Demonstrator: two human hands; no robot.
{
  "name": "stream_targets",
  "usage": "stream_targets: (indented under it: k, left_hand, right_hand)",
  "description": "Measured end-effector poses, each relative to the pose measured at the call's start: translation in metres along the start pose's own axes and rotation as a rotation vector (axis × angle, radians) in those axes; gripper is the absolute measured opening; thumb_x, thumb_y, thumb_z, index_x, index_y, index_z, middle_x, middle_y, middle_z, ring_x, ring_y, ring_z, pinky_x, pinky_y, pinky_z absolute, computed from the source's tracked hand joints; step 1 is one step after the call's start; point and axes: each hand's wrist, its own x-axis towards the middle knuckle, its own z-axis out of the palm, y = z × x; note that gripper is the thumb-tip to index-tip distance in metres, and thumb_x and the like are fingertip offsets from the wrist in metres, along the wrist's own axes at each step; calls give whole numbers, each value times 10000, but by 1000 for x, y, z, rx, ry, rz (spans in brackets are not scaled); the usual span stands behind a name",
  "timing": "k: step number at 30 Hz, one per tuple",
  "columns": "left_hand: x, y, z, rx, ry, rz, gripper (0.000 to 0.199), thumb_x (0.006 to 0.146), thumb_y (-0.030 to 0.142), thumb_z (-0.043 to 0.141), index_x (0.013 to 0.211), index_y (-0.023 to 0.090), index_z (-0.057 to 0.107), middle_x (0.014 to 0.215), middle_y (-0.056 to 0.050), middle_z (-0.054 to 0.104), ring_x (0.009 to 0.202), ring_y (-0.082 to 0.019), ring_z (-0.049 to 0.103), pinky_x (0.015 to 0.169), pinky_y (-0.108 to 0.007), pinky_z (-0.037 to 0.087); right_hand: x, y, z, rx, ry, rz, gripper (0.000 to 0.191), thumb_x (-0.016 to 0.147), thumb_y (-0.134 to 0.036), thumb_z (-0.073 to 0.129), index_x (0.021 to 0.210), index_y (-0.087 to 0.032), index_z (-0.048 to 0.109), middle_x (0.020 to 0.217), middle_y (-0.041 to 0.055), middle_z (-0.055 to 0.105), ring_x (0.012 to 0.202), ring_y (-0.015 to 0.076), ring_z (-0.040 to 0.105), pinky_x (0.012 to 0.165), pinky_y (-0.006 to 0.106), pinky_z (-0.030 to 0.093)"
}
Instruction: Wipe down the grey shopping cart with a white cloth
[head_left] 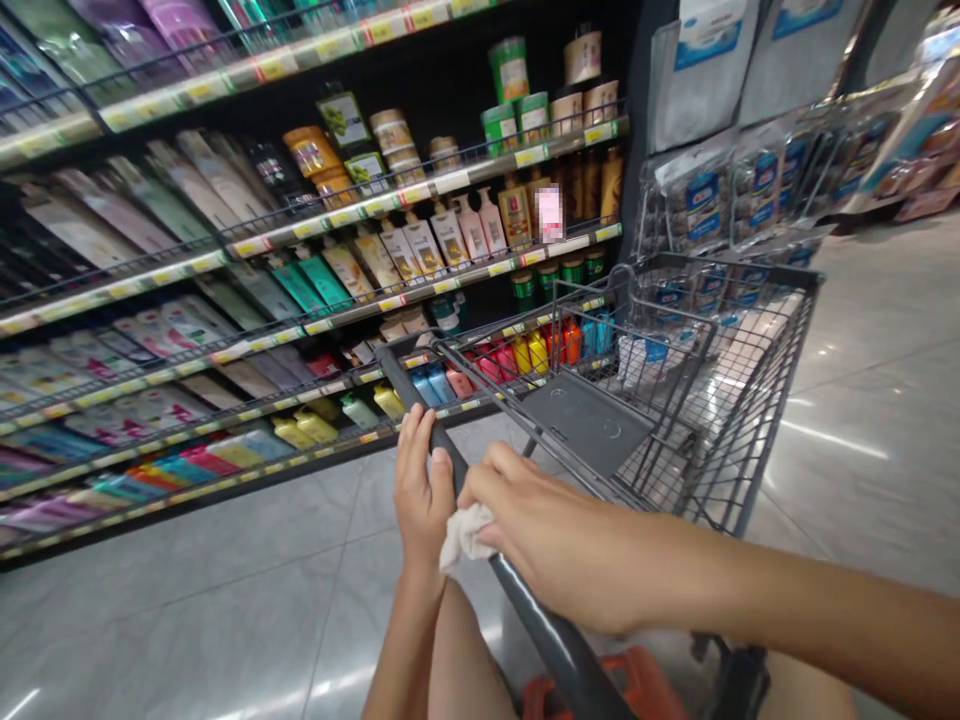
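Observation:
A dark grey shopping cart [589, 420] stands before me, and its handle [540, 610] runs diagonally through the lower middle of the view. My left hand [422, 485] is closed over the handle's upper part, fingers together and thumb lying along it. Just below it, my right hand [540, 530] pinches a crumpled white cloth or tissue [466, 535] and presses it against the handle. Part of the cloth sticks out towards my left wrist. The right fingertips are partly hidden behind the hand and cloth.
Shelves [330, 310] of bottles and jars line the left and back. Bagged goods [701, 200] hang at the right, beyond the cart's wire basket [765, 400]. Something orange-red [641, 680] is low beneath the handle. Grey tiled floor [247, 610] lies left of the cart.

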Motion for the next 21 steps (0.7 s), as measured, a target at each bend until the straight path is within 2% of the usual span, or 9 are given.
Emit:
stream_targets:
  k: [5,8,11,13,16,18,21]
  left_hand:
    - [1,-4,0,17,14,22,445,937,421,381,1260,186,578,1416,-116,502,1346,-221,420,1139,-419,312]
    - [2,-1,-1,42,12,40,451,940,412,367,1256,171,580,1399,-124,517,1341,-218,427,1139,-411,315]
    - [2,2,-1,42,17,10,449,943,406,355,1260,177,577,1407,-117,511,1348,-216,417,1149,-413,297]
    - [2,4,-1,36,16,-10,448,943,406,352,1260,182,577,1415,-112,502,1351,-217,413,1151,-409,294]
    - [2,4,-1,25,10,-18,449,943,409,352,1256,182,580,1422,-112,494,1353,-221,409,1149,-410,297]
    - [3,4,-2,22,7,-17,450,941,414,355,1252,184,583,1421,-111,495,1352,-224,409,1148,-411,299]
    - [3,4,-2,14,4,-20,442,941,416,354,1248,199,586,1423,-102,494,1353,-219,409,1148,-409,298]
  right_hand:
    - [7,3,0,3,-32,-24,172,862,-41,425,978,-153,486,1041,76,492,894,150,495,807,291,418]
    - [-5,2,-2,-32,-78,-23,147,886,-41,379,907,-152,474,999,67,488,853,141,488,775,282,411]
    - [-22,-2,-4,-3,-87,0,101,921,-107,379,913,-167,460,974,48,492,797,131,486,725,272,407]
    - [-33,-6,-7,4,-115,9,91,939,-147,379,937,-172,467,1003,57,502,827,147,493,739,285,409]
    - [-46,-12,-9,-52,-190,36,110,906,-100,408,943,-166,487,1031,78,525,883,178,510,772,307,406]
    - [-52,-12,-4,-88,-186,55,161,852,-50,456,958,-166,493,1010,67,544,879,176,534,747,288,403]
    - [-57,-3,15,-168,-131,31,237,776,-67,560,967,-191,493,948,31,558,822,167,562,654,256,385]
